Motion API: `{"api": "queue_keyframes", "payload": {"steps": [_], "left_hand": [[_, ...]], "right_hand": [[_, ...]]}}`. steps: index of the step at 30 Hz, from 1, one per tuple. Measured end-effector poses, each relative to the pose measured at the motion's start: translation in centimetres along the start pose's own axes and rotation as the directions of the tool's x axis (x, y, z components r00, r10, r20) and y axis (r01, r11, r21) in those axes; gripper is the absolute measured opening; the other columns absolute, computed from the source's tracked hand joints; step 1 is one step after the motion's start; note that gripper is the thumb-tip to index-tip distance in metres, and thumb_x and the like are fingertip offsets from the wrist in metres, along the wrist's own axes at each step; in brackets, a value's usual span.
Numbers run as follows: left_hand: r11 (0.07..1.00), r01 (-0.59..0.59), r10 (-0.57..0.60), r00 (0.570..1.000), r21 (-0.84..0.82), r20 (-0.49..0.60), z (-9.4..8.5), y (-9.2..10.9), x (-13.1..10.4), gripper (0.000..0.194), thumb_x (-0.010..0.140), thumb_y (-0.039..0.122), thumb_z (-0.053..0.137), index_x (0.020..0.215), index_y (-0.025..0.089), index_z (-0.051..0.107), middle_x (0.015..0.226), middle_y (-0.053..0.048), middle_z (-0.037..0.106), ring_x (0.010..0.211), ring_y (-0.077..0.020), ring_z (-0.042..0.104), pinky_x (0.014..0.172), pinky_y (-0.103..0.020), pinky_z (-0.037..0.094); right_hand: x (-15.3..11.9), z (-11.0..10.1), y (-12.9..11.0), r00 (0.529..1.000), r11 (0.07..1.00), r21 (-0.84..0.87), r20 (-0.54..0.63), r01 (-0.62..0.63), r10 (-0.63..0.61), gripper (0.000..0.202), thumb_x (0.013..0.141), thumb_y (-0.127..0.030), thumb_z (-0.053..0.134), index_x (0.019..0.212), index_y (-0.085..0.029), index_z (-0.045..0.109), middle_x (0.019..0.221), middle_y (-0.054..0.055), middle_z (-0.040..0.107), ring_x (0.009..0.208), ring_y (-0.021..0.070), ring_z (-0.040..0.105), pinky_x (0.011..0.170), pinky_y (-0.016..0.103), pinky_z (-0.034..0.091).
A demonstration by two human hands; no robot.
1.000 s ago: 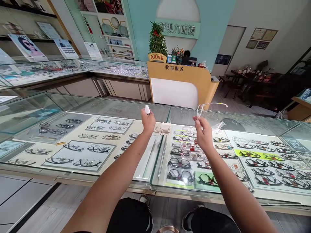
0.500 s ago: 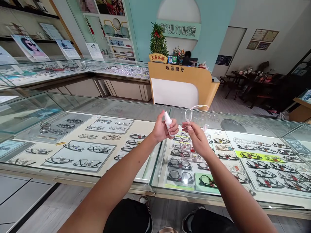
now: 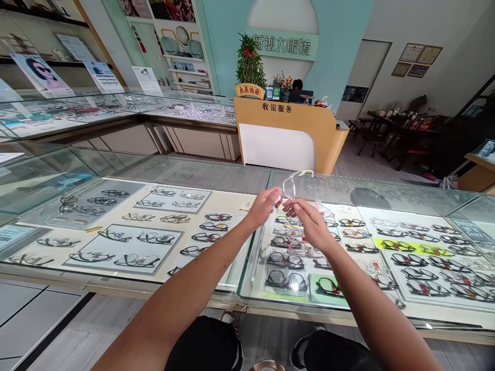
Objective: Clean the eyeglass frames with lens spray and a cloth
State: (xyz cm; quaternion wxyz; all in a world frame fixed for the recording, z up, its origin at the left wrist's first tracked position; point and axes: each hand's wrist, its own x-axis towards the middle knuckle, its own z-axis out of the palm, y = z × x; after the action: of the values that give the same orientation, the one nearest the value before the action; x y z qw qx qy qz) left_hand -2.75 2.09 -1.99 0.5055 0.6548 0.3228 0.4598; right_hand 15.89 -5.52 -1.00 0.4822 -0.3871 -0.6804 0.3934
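My left hand is closed around a small white spray bottle. Most of the bottle is hidden behind my fingers, with the thumb on its top. Just to the right, my right hand pinches a pair of clear-framed eyeglasses by the lower part. One lens ring stands upright above my fingers, and a temple arm stretches up to the right. The bottle's top faces the glasses at close range. Both hands are held above the glass display counter.
Inside the counter lie rows of eyeglasses, some on grey, green and yellow cards. A wooden cashier desk with a potted plant stands beyond it, a person partly visible behind the monitor. More glass cases line the left.
My left hand has turned and moved slightly right, so the bottle tips from upright toward the glasses. My right hand has brought the glasses a little to the left.
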Motion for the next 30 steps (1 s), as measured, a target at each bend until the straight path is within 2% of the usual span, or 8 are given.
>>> {"api": "queue_keyframes", "payload": {"steps": [9,14,18,22,26,30], "left_hand": [[0.996,-0.022,0.024,0.999,0.091,-0.023,0.3,0.1,-0.3,0.058,0.096,0.075,0.046,0.076,0.021,0.051,0.073,-0.001,0.05,0.066,-0.0136,0.042,0.056,-0.027,0.032],[0.996,-0.058,0.059,0.998,0.065,-0.01,0.5,0.2,-0.7,0.062,0.099,0.079,0.042,0.08,0.021,0.053,0.076,0.0,0.05,0.066,-0.0135,0.04,0.057,-0.028,0.031],[0.984,-0.099,0.098,0.995,0.147,0.017,0.7,0.4,-1.0,0.061,0.101,0.076,0.043,0.077,0.02,0.051,0.076,-0.001,0.048,0.069,-0.0145,0.041,0.06,-0.029,0.031],[0.963,-0.111,0.1,0.993,0.244,0.058,1.0,0.0,-1.2,0.059,0.102,0.073,0.046,0.077,0.02,0.05,0.072,0.002,0.045,0.068,-0.0142,0.038,0.066,-0.031,0.031],[0.943,-0.119,0.097,0.992,0.31,0.086,1.4,-0.3,-1.4,0.057,0.1,0.072,0.05,0.076,0.021,0.05,0.07,0.002,0.044,0.071,-0.0155,0.041,0.07,-0.031,0.033],[0.951,-0.124,0.111,0.992,0.284,0.061,1.3,0.4,-1.4,0.059,0.101,0.075,0.046,0.078,0.021,0.051,0.074,0.001,0.049,0.07,-0.0156,0.043,0.069,-0.032,0.035]], "right_hand": [[0.0,0.1,0.1,0.999,1.0,0.016,0.042,0.007,-0.008,0.04,0.112,-0.053,0.045,0.122,-0.029,0.076,0.116,0.005,0.074,0.101,0.0223,0.064,0.097,0.04,0.048],[0.3,-0.3,-0.1,0.999,0.989,0.148,-0.038,-0.026,0.032,0.037,0.109,-0.053,0.051,0.117,-0.028,0.077,0.111,0.005,0.074,0.099,0.0228,0.066,0.094,0.04,0.05],[0.6,-0.8,0.0,0.989,0.962,0.271,-0.122,-0.046,0.082,0.033,0.108,-0.051,0.054,0.115,-0.028,0.077,0.112,0.005,0.075,0.098,0.0219,0.068,0.093,0.039,0.051],[0.9,-1.0,0.2,0.983,0.93,0.365,-0.149,-0.046,0.107,0.032,0.107,-0.049,0.055,0.114,-0.028,0.078,0.11,0.006,0.076,0.096,0.0218,0.069,0.088,0.037,0.051],[1.0,-0.9,0.3,0.981,0.919,0.39,-0.153,-0.05,0.118,0.031,0.106,-0.049,0.057,0.114,-0.027,0.078,0.109,0.006,0.077,0.098,0.0218,0.07,0.087,0.036,0.051],[0.9,-1.0,0.3,0.981,0.924,0.379,-0.15,-0.057,0.122,0.033,0.105,-0.051,0.057,0.114,-0.026,0.077,0.111,0.006,0.077,0.097,0.0219,0.07,0.088,0.037,0.052]]}}
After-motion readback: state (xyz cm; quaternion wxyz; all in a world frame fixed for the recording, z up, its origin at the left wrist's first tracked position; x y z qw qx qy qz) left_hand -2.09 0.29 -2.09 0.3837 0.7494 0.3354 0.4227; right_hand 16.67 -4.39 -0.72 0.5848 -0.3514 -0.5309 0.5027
